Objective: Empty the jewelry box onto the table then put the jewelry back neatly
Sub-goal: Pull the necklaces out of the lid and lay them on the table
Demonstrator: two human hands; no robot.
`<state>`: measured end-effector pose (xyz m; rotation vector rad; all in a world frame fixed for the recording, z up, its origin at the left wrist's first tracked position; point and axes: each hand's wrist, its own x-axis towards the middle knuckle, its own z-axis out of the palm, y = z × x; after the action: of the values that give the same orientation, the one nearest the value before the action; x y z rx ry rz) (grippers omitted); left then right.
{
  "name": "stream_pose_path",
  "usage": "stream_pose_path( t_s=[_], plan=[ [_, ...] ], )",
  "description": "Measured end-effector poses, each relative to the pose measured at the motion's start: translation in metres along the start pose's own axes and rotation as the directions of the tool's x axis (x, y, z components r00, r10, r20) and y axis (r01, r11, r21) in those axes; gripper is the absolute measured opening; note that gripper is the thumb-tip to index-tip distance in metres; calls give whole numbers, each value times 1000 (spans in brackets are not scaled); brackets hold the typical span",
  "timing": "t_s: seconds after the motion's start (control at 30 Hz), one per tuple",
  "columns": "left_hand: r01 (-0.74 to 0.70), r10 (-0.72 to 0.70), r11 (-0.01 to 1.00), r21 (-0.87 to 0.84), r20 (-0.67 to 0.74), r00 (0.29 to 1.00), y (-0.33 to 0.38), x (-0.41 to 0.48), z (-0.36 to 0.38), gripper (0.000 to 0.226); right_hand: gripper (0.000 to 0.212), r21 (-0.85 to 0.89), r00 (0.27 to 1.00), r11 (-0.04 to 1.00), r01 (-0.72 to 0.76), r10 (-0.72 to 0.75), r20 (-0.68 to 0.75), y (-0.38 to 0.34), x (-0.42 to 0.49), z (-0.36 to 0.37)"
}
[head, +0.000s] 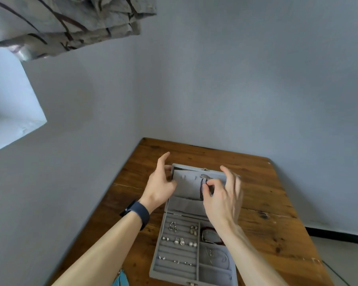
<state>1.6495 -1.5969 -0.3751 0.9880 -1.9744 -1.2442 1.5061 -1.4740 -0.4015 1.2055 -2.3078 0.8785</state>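
Observation:
A grey velvet jewelry box [175, 271] lies open on the wooden table [262, 195], its lid [187, 183] standing upright at the far side. Rings and earrings [179, 241] sit in the ring rolls on the left. A red and dark bracelet [208, 234] lies in a right compartment, and a thin chain [219, 259] lies in the one below. A dark necklace [202, 187] hangs inside the lid. My right hand [223, 197] pinches this necklace between thumb and forefinger. My left hand [160, 182] is spread, steadying the lid's left edge.
The table stands in a corner, with grey walls to the left and behind. A patterned curtain [66, 23] hangs at the upper left. Bare wood shows right of the box. A dark band is on my left wrist [139, 212].

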Motion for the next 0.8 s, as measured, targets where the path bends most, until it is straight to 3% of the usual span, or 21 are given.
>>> stream_pose_path(
  t_s=[0.23,0.43,0.6,0.8],
  plan=[
    [-82,91,989,124,-67,994,-6,-9,-3,75,10,-55,999,998,-32,31,-19,-12,-4,5],
    [-129,150,975,182,-105,983,-8,-13,0,61,7,47,992,992,121,-118,-47,-10,2,-6],
    [-158,182,964,214,-98,978,-6,-13,2,55,6,87,992,989,118,-114,-51,-13,16,-19],
    [-132,144,955,264,-23,989,1,-12,0,60,10,254,980,946,200,-188,-69,-13,22,-40]
  ],
)
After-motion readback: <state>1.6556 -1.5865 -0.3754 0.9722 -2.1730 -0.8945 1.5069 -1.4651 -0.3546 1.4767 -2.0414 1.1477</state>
